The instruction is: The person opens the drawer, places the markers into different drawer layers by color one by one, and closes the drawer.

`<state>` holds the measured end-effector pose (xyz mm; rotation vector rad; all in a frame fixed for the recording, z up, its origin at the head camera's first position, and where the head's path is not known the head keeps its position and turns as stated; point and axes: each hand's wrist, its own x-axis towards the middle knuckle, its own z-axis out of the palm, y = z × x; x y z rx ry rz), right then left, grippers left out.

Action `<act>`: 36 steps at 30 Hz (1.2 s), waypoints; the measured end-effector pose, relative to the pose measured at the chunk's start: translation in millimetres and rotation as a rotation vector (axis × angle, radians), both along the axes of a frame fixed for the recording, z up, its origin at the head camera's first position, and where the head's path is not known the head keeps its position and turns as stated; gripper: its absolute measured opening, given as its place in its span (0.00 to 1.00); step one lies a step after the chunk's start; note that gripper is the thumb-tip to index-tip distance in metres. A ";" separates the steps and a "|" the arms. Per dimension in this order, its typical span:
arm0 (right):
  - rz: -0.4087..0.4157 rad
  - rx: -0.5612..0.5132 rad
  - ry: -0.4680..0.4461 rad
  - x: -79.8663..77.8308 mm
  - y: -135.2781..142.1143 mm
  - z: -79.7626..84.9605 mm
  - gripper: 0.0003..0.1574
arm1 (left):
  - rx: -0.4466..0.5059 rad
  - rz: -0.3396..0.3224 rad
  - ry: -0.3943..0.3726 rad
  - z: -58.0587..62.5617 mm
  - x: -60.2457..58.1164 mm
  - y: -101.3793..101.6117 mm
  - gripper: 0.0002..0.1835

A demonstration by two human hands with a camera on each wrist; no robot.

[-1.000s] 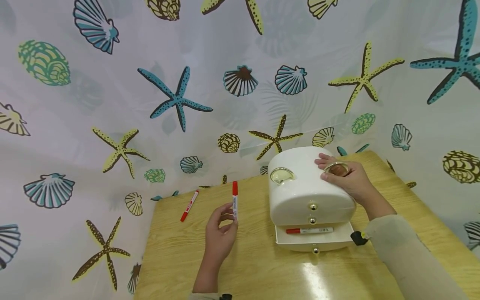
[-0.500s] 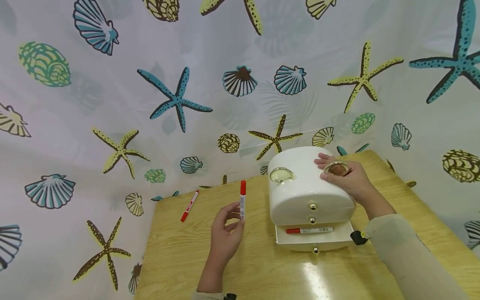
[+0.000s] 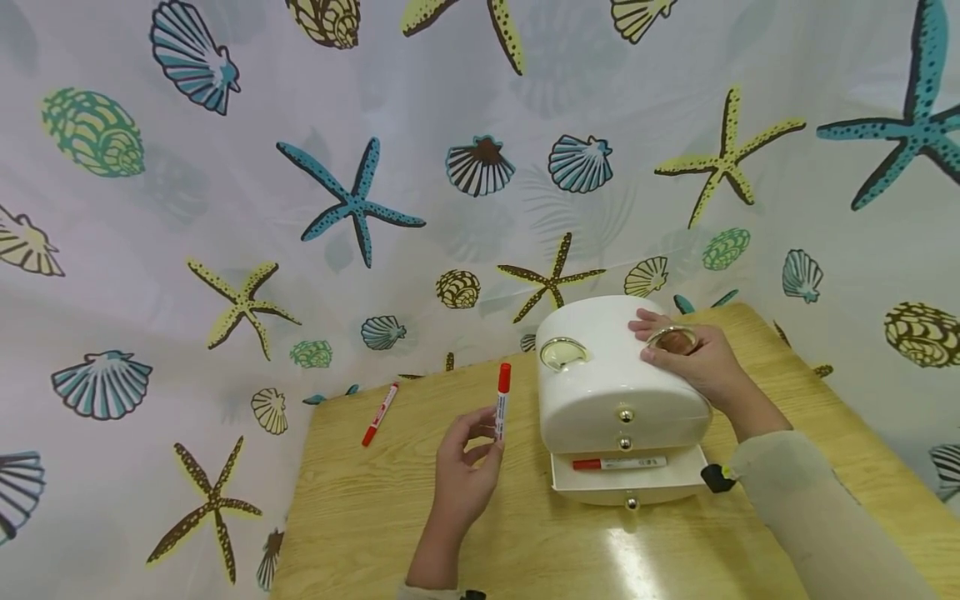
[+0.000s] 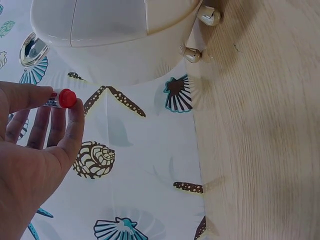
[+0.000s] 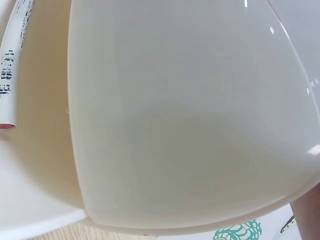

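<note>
My left hand [image 3: 467,475] pinches a red-capped white marker [image 3: 502,402] upright between thumb and fingertips, left of a white drawer box [image 3: 600,333]. In the left wrist view the marker's red end [image 4: 67,98] points toward the camera. My right hand [image 3: 701,360] rests on the box's top right, thumb and fingers either side of a gold ring handle [image 3: 673,337]. The bottom drawer [image 3: 630,492] is pulled out. A second red-capped marker [image 3: 618,462] lies across it, also partly seen in the right wrist view. Most of my right hand is hidden there.
A third red marker [image 3: 381,414] lies at the back left of the wooden table [image 3: 352,517]. Another gold ring handle [image 3: 564,353] is on the box's left side. A curtain printed with shells and starfish [image 3: 420,100] hangs behind and around the table.
My left hand has moved right with the upright marker, closer to the drawer box. My right hand, the box and the marker in the drawer have stayed in place.
</note>
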<state>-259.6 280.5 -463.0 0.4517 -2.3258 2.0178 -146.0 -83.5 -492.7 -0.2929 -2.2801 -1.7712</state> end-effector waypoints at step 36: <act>-0.021 0.033 -0.004 0.3 -0.2 -0.8 0.28 | 0.056 -0.219 0.026 -8.6 13.5 39.3 0.26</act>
